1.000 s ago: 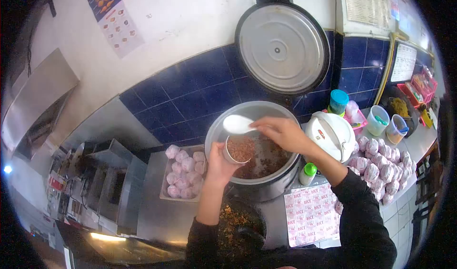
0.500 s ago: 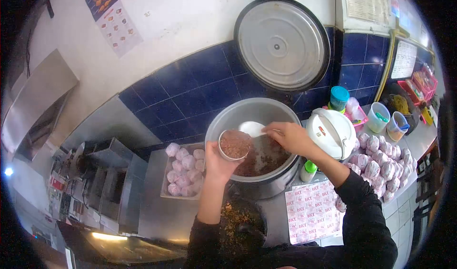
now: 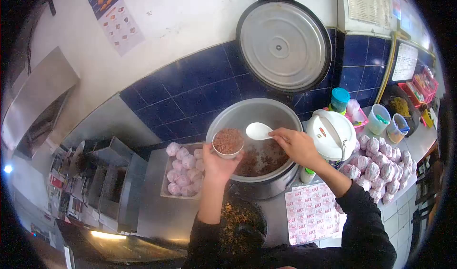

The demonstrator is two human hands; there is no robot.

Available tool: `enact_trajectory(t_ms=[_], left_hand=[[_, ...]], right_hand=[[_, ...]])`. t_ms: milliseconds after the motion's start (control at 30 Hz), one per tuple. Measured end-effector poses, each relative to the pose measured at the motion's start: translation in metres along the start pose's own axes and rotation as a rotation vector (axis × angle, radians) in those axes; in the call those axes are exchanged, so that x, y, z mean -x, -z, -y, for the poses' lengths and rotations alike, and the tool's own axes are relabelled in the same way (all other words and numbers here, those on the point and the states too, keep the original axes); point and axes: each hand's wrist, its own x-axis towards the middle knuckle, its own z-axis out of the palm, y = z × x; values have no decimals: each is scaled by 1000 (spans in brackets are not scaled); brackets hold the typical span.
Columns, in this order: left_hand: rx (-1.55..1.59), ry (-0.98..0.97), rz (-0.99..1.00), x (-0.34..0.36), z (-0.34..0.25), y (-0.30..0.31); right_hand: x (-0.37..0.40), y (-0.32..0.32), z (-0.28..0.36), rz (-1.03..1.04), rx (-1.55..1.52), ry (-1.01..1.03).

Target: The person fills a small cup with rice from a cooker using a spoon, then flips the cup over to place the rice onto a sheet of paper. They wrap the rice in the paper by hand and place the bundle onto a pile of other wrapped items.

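Note:
My left hand [image 3: 220, 165] is closed around a small white bowl [image 3: 229, 154], heaped with reddish-brown rice [image 3: 228, 140]. In my right hand [image 3: 295, 147] is the handle of a white rice paddle [image 3: 258, 131]; its broad end looks bare and is apart from the bowl. Both are over the large rice cooker [image 3: 252, 106], whose pot has brown rice [image 3: 271, 159] on its bottom and bare patches between. The cooker's round lid [image 3: 285, 45] stands raised against the wall.
A tray of wrapped balls [image 3: 183, 171] sits left of the cooker. Printed wrapping paper [image 3: 312, 214], a green-capped bottle [image 3: 307, 174], a white lidded appliance [image 3: 332, 134] and a heap of wrapped packets [image 3: 381, 166] are at right. A dark pan of crumbly food [image 3: 238, 221] lies in front.
The paddle has come away from the bowl, its broad end now clear to the right. The bowl has shifted slightly left and up, with its rice mounded on top.

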Motion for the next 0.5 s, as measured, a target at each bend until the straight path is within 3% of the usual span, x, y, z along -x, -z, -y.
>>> enact_trajectory(t_ms=[67,133,200,300,367,400,433,500], left_hand=[[27,33,106,-2,1,4],[-33,-38,-62,2,2,-10],[-76,-79,-89,4,7,-19],[-212,-140,-149,9,17,-42],[-303,-171,-191,11,19,-40],[-325,-158,-144,10,19,-29],[-347,-145,-94,10,17,-30],[-345,-131,-155,15,21,-29]], right_hand=[[0,2,-1,-89,-67,57],[-7,-3,-2,-111,-218,98],[-12,-12,2,-138,-375,138],[-10,-22,16,-62,-514,158],[-3,-24,29,170,-488,-23],[-4,-32,19,102,-474,110],[-6,-29,16,105,-473,119],[-7,-24,13,204,-508,-9]])
